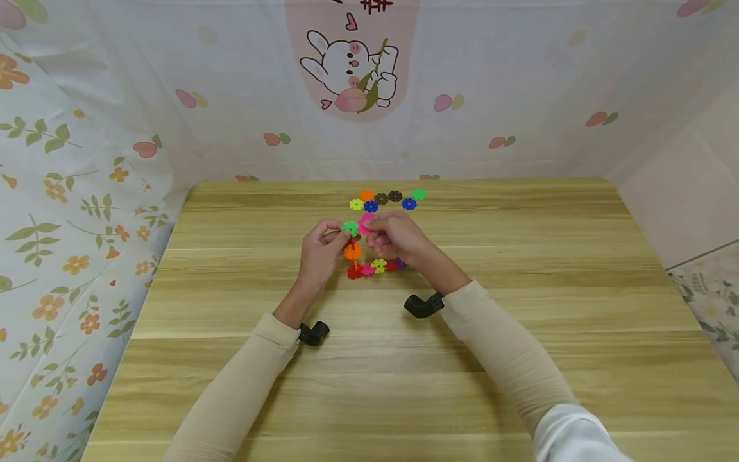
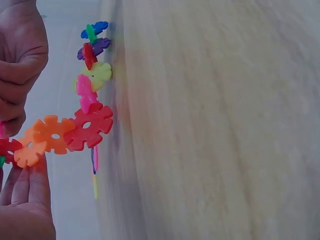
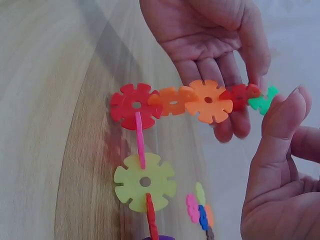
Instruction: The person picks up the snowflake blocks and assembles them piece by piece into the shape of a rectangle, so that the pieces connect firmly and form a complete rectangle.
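Observation:
My left hand [image 1: 319,251] pinches the upper end of a chain of slotted flower-shaped plastic discs, at a green disc [image 1: 349,228] and a red one [image 3: 245,95]. From there run orange discs [image 3: 208,101] down to a red corner disc [image 3: 131,105]. The chain then turns right through a pink disc [image 2: 86,92], a yellow-green disc [image 3: 145,182], a red and a purple one. Close beside the green disc, my right hand [image 1: 398,236] pinches a pink disc [image 1: 365,224] between thumb and fingers. In the right wrist view the right thumb [image 3: 287,115] hides that disc.
Loose discs lie beyond the hands: orange [image 1: 366,194], yellow [image 1: 356,204], blue [image 1: 371,206], two brown, another blue [image 1: 409,204] and green [image 1: 418,194]. Another pink disc [image 3: 191,207] lies near them. A printed curtain [image 1: 462,77] hangs behind the wooden table [image 1: 369,385].

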### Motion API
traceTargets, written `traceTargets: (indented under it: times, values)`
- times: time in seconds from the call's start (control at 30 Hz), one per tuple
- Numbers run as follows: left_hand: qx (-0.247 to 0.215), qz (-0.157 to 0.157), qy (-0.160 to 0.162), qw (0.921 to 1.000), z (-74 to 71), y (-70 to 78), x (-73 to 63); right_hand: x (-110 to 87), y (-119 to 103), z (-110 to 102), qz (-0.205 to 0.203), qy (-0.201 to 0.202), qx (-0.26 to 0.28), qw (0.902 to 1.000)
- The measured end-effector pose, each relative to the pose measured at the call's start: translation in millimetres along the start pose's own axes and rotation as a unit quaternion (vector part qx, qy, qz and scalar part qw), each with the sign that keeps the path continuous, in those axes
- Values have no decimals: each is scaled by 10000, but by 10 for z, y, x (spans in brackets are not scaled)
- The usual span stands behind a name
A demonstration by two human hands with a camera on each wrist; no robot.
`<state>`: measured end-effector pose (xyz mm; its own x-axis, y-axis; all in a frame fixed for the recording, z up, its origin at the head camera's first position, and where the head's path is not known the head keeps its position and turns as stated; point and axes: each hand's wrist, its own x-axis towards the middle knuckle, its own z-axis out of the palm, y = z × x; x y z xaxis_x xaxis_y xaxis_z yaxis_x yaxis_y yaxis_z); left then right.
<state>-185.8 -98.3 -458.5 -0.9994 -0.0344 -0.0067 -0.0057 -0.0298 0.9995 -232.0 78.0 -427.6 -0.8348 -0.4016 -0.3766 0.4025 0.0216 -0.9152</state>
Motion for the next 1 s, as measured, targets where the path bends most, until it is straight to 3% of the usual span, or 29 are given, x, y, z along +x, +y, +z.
traceTargets:
  times: [0.47,0.67,0.87,1.0]
  values:
    - [73,389,121,9991,69,-14,0,-45,-7,62,274,113,323,9990]
    - [181,166,-52,9997,36,-18,18,-47,-11,46,326,8,280,9991]
    - [-122,-135,-129,9998,2,-40,35,-31,-20,-53,321,-136,-223,9991]
    - [-275,-328,-61,9991,-18,-68,44,-7,-56,-192,314,-22,-421,9986]
